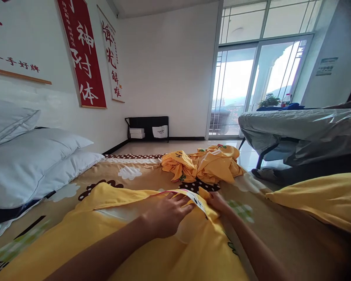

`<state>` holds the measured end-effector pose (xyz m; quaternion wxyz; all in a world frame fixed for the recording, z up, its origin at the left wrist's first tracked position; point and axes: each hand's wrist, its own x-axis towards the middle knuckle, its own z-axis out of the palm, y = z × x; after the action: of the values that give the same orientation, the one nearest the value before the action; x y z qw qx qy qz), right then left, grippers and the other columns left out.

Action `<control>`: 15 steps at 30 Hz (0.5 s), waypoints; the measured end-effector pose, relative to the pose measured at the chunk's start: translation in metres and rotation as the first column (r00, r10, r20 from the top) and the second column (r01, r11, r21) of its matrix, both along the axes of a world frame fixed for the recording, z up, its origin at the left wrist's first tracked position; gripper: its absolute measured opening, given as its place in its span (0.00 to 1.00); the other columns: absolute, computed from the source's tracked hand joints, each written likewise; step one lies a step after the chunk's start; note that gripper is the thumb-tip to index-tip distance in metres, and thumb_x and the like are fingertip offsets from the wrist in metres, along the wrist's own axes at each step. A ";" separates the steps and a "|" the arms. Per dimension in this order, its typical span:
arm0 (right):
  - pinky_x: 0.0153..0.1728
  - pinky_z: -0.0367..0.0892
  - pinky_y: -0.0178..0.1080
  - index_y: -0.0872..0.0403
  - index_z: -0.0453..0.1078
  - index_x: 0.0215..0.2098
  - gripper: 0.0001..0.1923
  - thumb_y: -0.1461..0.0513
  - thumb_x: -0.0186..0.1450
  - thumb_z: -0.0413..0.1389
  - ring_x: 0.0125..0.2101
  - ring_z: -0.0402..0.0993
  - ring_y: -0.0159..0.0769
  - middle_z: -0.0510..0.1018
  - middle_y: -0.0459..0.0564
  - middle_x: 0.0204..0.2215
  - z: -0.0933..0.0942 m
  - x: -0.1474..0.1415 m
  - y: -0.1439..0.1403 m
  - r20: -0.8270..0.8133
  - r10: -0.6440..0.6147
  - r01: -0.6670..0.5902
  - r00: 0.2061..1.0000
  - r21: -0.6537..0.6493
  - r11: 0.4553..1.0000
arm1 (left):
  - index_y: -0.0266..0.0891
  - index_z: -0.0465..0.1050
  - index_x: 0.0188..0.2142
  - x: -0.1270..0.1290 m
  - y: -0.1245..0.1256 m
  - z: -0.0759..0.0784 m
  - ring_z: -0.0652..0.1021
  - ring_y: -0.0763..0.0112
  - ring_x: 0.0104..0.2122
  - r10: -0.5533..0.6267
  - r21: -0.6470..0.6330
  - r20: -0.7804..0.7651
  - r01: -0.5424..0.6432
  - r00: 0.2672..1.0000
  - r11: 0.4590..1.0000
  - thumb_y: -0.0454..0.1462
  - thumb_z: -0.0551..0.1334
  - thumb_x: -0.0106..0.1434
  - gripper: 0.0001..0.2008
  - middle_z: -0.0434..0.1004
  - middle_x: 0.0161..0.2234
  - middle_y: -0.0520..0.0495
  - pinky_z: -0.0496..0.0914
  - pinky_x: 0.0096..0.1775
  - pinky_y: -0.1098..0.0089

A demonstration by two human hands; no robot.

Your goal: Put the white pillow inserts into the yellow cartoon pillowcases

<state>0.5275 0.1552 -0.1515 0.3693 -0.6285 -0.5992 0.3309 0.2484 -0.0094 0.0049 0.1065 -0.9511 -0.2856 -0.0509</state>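
**Two hands at the edge of a yellow cover**

While the left hand (166, 212) lies flat with its fingers spread and pressed on the yellow cover (152, 249), the right hand (219, 203) sits just beside it, its fingers curled at the folded edge of the same cloth. Whether the right hand truly pinches the fabric or only rests on it is hard to tell, since the fingertips are partly hidden in the fold. Between the two hands a narrow white printed strip (193, 197) runs along that edge, touching both.

Under the left palm the cover seems to hold a white pillow (119, 214), showing where the cloth gapes; this is the one filled cover in view.

Beyond the fingertips lies one crumpled heap of yellow cloth (204, 162) on the patterned bedspread (134, 171). Out past the right hand rests one more yellow piece (321, 197). Well off past the left hand three white pillows (26, 156) are stacked against the wall. Above them hang two red-and-white scrolls (83, 54), and farther ahead one table under a plastic sheet (304, 128) stands by the glass doors.
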 end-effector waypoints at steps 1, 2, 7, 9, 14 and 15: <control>0.24 0.59 0.32 0.58 0.72 0.21 0.07 0.61 0.44 0.61 0.26 0.67 0.34 0.75 0.48 0.21 0.001 0.004 0.002 0.005 0.000 0.000 1.000 0.029 1.000 | 0.37 0.61 0.59 -0.001 0.000 0.001 0.65 0.58 0.60 -0.005 -0.003 0.000 0.005 1.000 1.000 0.33 0.50 0.65 0.22 0.63 0.61 0.39 0.59 0.59 0.57; 0.25 0.59 0.32 0.58 0.72 0.22 0.08 0.60 0.45 0.61 0.26 0.67 0.34 0.75 0.48 0.21 0.001 0.008 0.003 0.005 0.003 -0.004 1.000 0.050 0.999 | 0.37 0.63 0.57 -0.003 0.000 0.001 0.66 0.58 0.59 -0.010 -0.008 -0.002 0.010 1.000 1.000 0.33 0.50 0.65 0.21 0.64 0.61 0.38 0.60 0.58 0.58; 0.23 0.60 0.33 0.59 0.74 0.25 0.17 0.52 0.46 0.61 0.24 0.67 0.34 0.76 0.50 0.22 0.003 0.025 -0.004 -0.035 0.063 -0.061 0.997 0.053 0.997 | 0.36 0.69 0.48 -0.002 0.001 -0.007 0.76 0.60 0.48 0.041 -0.148 -0.084 -0.053 0.996 0.988 0.29 0.52 0.61 0.17 0.76 0.48 0.38 0.69 0.49 0.64; 0.24 0.62 0.34 0.60 0.75 0.28 0.22 0.49 0.47 0.60 0.25 0.69 0.35 0.77 0.52 0.24 0.005 0.029 -0.009 -0.057 0.095 -0.093 0.994 0.045 0.995 | 0.35 0.69 0.48 0.002 0.003 -0.011 0.78 0.60 0.43 0.104 -0.203 -0.167 -0.137 0.980 0.969 0.29 0.52 0.59 0.17 0.78 0.44 0.37 0.71 0.43 0.64; 0.31 0.66 0.34 0.59 0.76 0.33 0.21 0.52 0.48 0.59 0.32 0.73 0.38 0.79 0.53 0.31 0.005 0.036 -0.014 -0.045 0.141 -0.139 0.989 0.028 0.990 | 0.38 0.71 0.44 -0.001 0.030 -0.017 0.79 0.63 0.40 0.121 -0.325 -0.181 -0.175 0.976 0.929 0.28 0.52 0.59 0.16 0.79 0.42 0.42 0.71 0.39 0.69; 0.30 0.66 0.34 0.59 0.75 0.31 0.18 0.54 0.47 0.59 0.32 0.72 0.38 0.79 0.52 0.30 0.003 0.037 -0.014 -0.024 0.131 -0.130 0.991 0.018 0.991 | 0.40 0.71 0.45 -0.004 0.038 -0.019 0.79 0.65 0.39 0.117 -0.354 -0.118 -0.151 0.986 0.923 0.29 0.51 0.62 0.15 0.80 0.42 0.44 0.70 0.39 0.70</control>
<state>0.5646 0.1416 -0.1488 0.3596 -0.5807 -0.6369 0.3574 0.2441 0.0283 -0.0139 -0.0536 -0.9339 -0.3491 0.0552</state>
